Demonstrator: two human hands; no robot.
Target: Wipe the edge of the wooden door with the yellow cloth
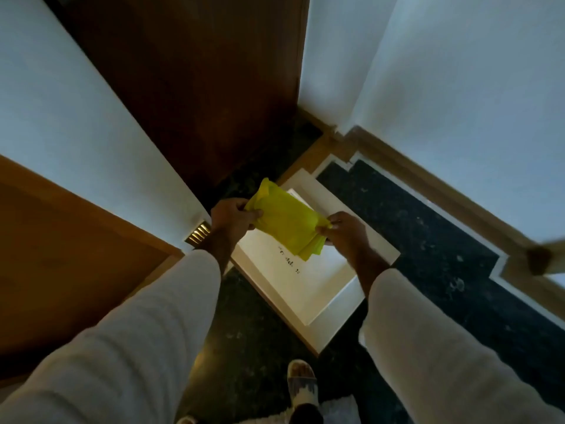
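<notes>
The soft, folded yellow cloth is held in the air between both hands, over the floor, near the dark brown wooden door. The left hand pinches one end and the right hand pinches the other. It looks light and floppy, so bunching it in one fist should work best.

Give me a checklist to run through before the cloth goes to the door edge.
1. Yellow cloth in hand: ok, left hand and right hand each pinch an end.
2. Cloth folded into a pad: ok, layers show at its lower end.
3. Cloth on the wooden door: not ok, it is held in the air over the floor.
4. Door edge in view: cannot tell which edge is meant.
5. Cloth damp or dry: cannot tell.
</notes>
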